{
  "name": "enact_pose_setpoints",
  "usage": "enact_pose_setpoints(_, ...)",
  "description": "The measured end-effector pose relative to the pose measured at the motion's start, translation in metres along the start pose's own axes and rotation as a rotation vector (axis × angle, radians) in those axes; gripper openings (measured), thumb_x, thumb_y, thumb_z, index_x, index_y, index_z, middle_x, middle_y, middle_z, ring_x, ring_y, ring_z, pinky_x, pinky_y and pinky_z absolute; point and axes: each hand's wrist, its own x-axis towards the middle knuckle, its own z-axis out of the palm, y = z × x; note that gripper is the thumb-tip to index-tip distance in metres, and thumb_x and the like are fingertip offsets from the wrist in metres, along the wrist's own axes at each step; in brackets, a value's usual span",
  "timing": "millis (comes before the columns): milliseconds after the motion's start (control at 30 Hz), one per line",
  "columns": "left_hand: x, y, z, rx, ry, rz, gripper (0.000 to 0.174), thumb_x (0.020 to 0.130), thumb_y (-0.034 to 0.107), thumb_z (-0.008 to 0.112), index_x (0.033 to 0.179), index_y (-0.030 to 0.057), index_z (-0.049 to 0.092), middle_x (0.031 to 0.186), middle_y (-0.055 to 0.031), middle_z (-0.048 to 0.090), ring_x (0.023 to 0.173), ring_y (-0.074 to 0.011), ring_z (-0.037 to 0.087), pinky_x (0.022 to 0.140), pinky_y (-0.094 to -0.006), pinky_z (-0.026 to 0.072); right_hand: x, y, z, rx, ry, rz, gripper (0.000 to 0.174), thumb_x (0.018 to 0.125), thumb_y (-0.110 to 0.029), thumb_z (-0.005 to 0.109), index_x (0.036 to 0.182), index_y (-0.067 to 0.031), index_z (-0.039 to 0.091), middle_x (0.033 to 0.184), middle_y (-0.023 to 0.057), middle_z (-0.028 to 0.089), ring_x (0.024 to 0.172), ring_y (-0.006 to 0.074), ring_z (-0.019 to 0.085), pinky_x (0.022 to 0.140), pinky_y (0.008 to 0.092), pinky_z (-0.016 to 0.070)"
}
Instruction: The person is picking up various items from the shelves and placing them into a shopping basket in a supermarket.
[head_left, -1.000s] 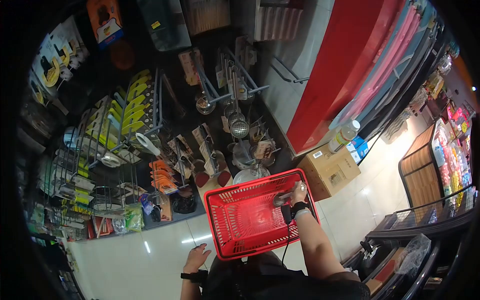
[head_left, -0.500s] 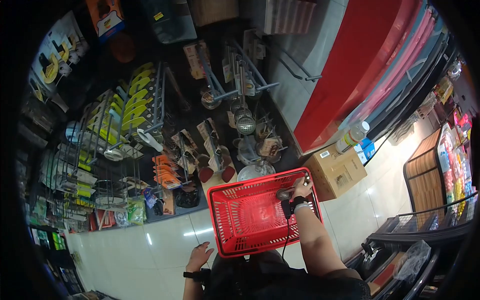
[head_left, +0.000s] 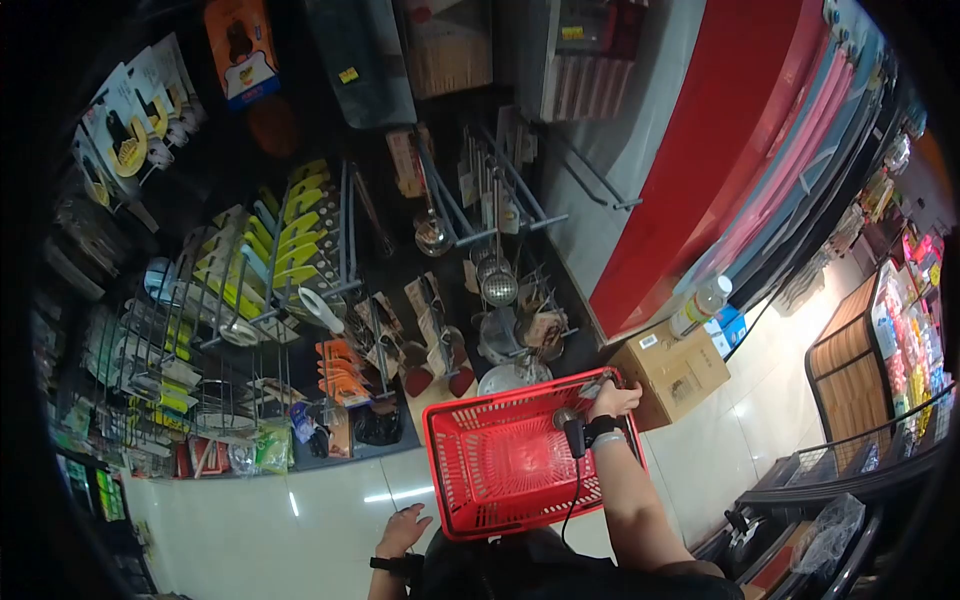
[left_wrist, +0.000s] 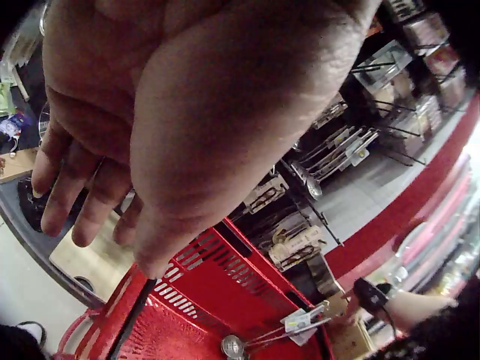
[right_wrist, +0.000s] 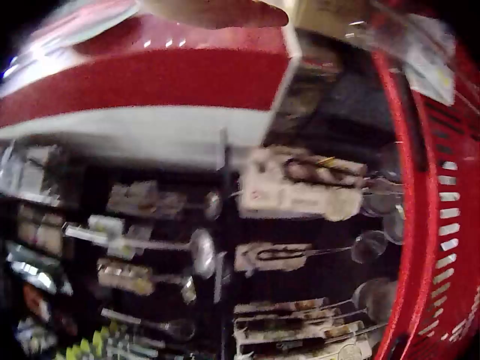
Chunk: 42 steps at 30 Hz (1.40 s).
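A red shopping basket (head_left: 525, 455) sits in front of the person's body. Inside it lies a metal slotted ladle (left_wrist: 234, 346), its long thin handle and white tag leaning toward the basket's right far corner. The right hand (head_left: 617, 400) is at that corner, its fingers extended past the rim; in the left wrist view it shows beyond the handle's end. Only a straight finger (right_wrist: 225, 10) of it enters the right wrist view, apart from the handle. Near the basket's left front corner hovers the left hand (head_left: 402, 530), fingers loose, palm (left_wrist: 187, 112) holding nothing.
Racks of hanging kitchen tools stand ahead, with skimmers (head_left: 499, 288), yellow-green-handled tools (head_left: 298, 240) and orange ones (head_left: 340, 370). Right of the basket, a cardboard box (head_left: 672, 375) has a bottle (head_left: 702, 303) on it. A red panel (head_left: 680, 160) rises behind.
The right hand has let go of the ladle's handle and shifted right, over the basket's rim. The ladle stays in the basket. The left hand has barely moved; the head view has tilted slightly.
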Motion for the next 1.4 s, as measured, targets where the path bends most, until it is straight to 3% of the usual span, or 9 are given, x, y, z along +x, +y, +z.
enact_pose_setpoints(133, 0.003, 0.006, -0.008, 0.011, -0.001, -0.001, 0.048, 0.083, 0.04, 0.055, 0.117, 0.0056, 0.053, 0.107, -0.0191, 0.06, 0.1, -0.0335, 0.057, 0.086, -0.0416, 0.0448, -0.023, -0.115, -0.027, 0.721, -0.307, -0.431, 0.042, 0.076, 0.002, 0.057, 0.115, 0.0004, 0.042, 0.11, 0.013, 0.045, 0.106, 0.0214, 0.046, 0.085, 0.0308, 0.0434)
enact_pose_setpoints(300, -0.002, 0.004, -0.013, 0.002, 0.045, -0.003, 0.047, 0.083, 0.039, 0.055, 0.115, 0.0045, 0.054, 0.104, -0.0193, 0.061, 0.097, -0.0342, 0.058, 0.084, -0.0419, 0.0457, -0.047, -0.244, -0.018, 0.723, -0.812, -0.678, 0.065, 0.076, -0.023, 0.069, 0.126, 0.0029, 0.037, 0.124, 0.0169, 0.046, 0.113, 0.027, 0.047, 0.095, 0.0338, 0.037)
enact_pose_setpoints(433, -0.013, -0.008, -0.014, -0.067, 0.117, -0.015, 0.046, 0.082, 0.038, 0.056, 0.112, 0.0034, 0.055, 0.102, -0.0184, 0.062, 0.094, -0.0338, 0.059, 0.082, -0.0415, 0.0468, -0.054, -0.313, 0.018, 0.673, -0.834, -0.968, 0.077, 0.074, -0.027, 0.07, 0.13, 0.0074, 0.03, 0.123, 0.0212, 0.047, 0.116, 0.0296, 0.045, 0.097, 0.0332, 0.0338)
enact_pose_setpoints(600, -0.028, -0.035, -0.004, -0.117, 0.14, -0.105, 0.047, 0.081, 0.036, 0.058, 0.114, 0.0035, 0.055, 0.105, -0.0177, 0.061, 0.095, -0.0337, 0.059, 0.083, -0.0391, 0.0475, -0.056, -0.353, 0.018, 0.677, -1.464, -0.474, 0.073, 0.073, -0.031, 0.072, 0.129, 0.0003, 0.035, 0.114, 0.0128, 0.053, 0.106, 0.021, 0.049, 0.092, 0.0308, 0.0365)
enact_pose_setpoints(633, -0.031, -0.041, 0.001, -0.126, 0.153, -0.13, 0.046, 0.081, 0.036, 0.059, 0.113, 0.0035, 0.055, 0.103, -0.0176, 0.062, 0.093, -0.0339, 0.06, 0.081, -0.0392, 0.0479, -0.048, -0.35, 0.049, 0.715, -1.328, -0.663, 0.076, 0.073, -0.03, 0.072, 0.131, -0.0001, 0.034, 0.111, 0.0112, 0.054, 0.102, 0.0193, 0.05, 0.091, 0.0291, 0.0365)
enact_pose_setpoints(833, -0.041, -0.07, 0.03, -0.124, 0.183, -0.12, 0.046, 0.08, 0.038, 0.06, 0.11, 0.0035, 0.057, 0.099, -0.0172, 0.063, 0.089, -0.0342, 0.061, 0.079, -0.04, 0.0487, -0.053, -0.359, 0.057, 0.701, -1.399, -0.63, 0.057, 0.081, -0.031, 0.064, 0.124, 0.0006, 0.042, 0.102, 0.009, 0.057, 0.097, 0.0172, 0.052, 0.087, 0.0278, 0.0382)
enact_pose_setpoints(933, -0.031, -0.072, 0.033, -0.102, 0.195, -0.078, 0.046, 0.081, 0.039, 0.058, 0.11, 0.0034, 0.057, 0.101, -0.0172, 0.063, 0.089, -0.0341, 0.061, 0.079, -0.0407, 0.0484, -0.064, -0.358, 0.057, 0.569, -1.03, -0.759, 0.034, 0.09, -0.035, 0.05, 0.081, -0.0037, 0.06, 0.072, 0.0048, 0.059, 0.063, 0.0148, 0.052, 0.061, 0.0312, 0.0412)
enact_pose_setpoints(1033, -0.025, -0.058, 0.017, -0.099, 0.185, -0.068, 0.046, 0.082, 0.039, 0.057, 0.11, 0.0034, 0.057, 0.102, -0.0173, 0.062, 0.091, -0.034, 0.06, 0.081, -0.0414, 0.0476, -0.06, -0.348, 0.068, 0.551, -0.988, -0.702, 0.034, 0.09, -0.036, 0.05, 0.082, -0.0045, 0.061, 0.069, 0.0045, 0.059, 0.059, 0.0146, 0.051, 0.057, 0.0319, 0.0413)
enact_pose_setpoints(1400, -0.014, -0.036, -0.004, -0.05, 0.105, -0.038, 0.043, 0.082, 0.037, 0.056, 0.113, 0.0074, 0.055, 0.101, -0.0182, 0.062, 0.094, -0.0372, 0.058, 0.082, -0.0446, 0.0465, -0.074, -0.311, -0.026, 0.863, -1.168, -0.464, 0.029, 0.093, -0.023, 0.048, 0.099, 0.0039, 0.057, 0.098, 0.0126, 0.063, 0.093, 0.0186, 0.058, 0.085, 0.0294, 0.0424)
